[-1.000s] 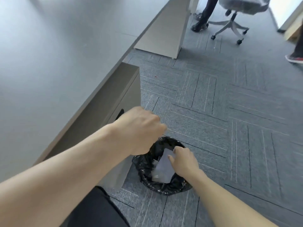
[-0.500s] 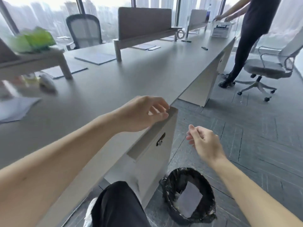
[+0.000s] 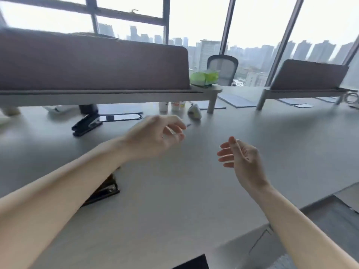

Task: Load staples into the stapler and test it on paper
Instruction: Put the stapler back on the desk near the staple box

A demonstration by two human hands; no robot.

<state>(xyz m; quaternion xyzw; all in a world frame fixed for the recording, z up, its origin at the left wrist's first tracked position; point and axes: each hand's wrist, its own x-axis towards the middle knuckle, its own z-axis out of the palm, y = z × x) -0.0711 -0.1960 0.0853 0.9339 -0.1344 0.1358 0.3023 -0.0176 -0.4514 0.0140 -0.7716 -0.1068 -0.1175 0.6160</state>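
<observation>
Grey bench (image 3: 194,206) is backed by city windows. The left hand (image 3: 155,137) is curled, its contents not discernible; the right hand (image 3: 241,159) is held loose and empty. A black stapler (image 3: 86,125), mouth agape, lies far left; it should be gripped squarely and steadied before loading.

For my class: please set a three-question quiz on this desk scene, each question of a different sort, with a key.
1. True or false: the left hand holds the open black stapler.
2. What sits on the shelf at the divider's end? A) a green packet B) a mug C) a phone
3. Fill in: the right hand hovers above the ___.

Key: 1 false, the stapler lies apart from it; 2 A; 3 desk.
</observation>
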